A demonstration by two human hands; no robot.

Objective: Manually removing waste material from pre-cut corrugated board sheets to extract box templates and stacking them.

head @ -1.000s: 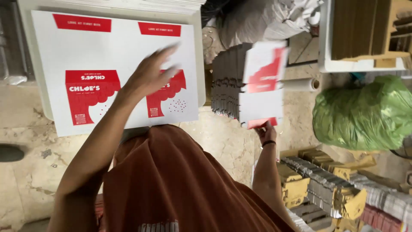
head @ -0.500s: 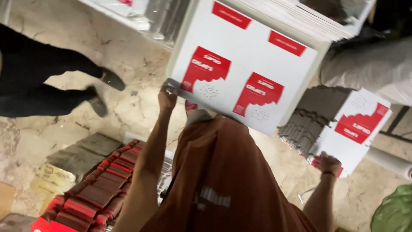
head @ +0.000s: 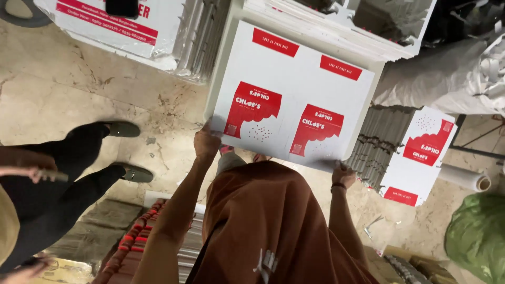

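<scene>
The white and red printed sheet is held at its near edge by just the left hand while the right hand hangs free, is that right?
Not quite. In the head view both hands grip the printed sheet at its near edge: the left hand at one corner, the right hand at the other.

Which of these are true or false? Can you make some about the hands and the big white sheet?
1. Both hands hold the big white sheet by its near edge. True: the left hand grips one corner, the right hand the other.
2. The sheet has blue patches on it. False: the patches are red.
3. Another person's shoes stand on the floor beside the left hand. True.
4. The green bag lies on top of the sheet. False: it sits on the floor, off past the right hand.
5. The sheet rests on a stack of more white sheets. True.
</scene>
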